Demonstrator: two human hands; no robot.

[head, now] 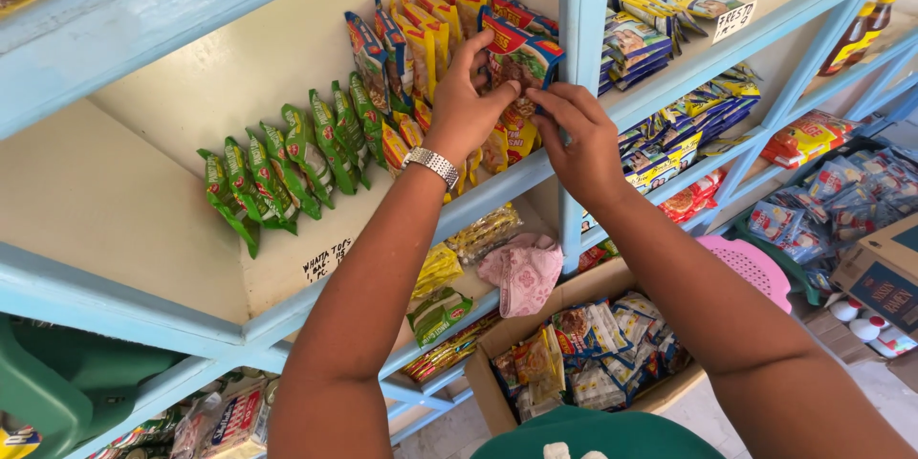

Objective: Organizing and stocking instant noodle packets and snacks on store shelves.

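Just above the centre of the frame, both hands meet on one noodle packet (521, 55) at the front of a row on the pale shelf (143, 201) with its light blue edge. The left hand (464, 105), with a silver wristwatch (431, 166) on its wrist, comes up from below and pinches the packet's lower left side, fingers curled over its front face and thumb beneath. The right hand (579, 139) sits just right of it, fingertips closed on the packet's lower right corner, close against the blue upright post (583, 38).

The packet is a flat, glossy pouch, blue along its upper edge with red and a printed bowl of noodles below. It stands on edge and leans back against the yellow and red packets (440, 14) behind it; its long axis runs from upper left to lower right across the frame, broad face turned toward the camera.

To the lower left, a row of green packets (287, 167) stands on the same shelf. Below, at bottom centre, an open cardboard box (483, 378) holds more packets
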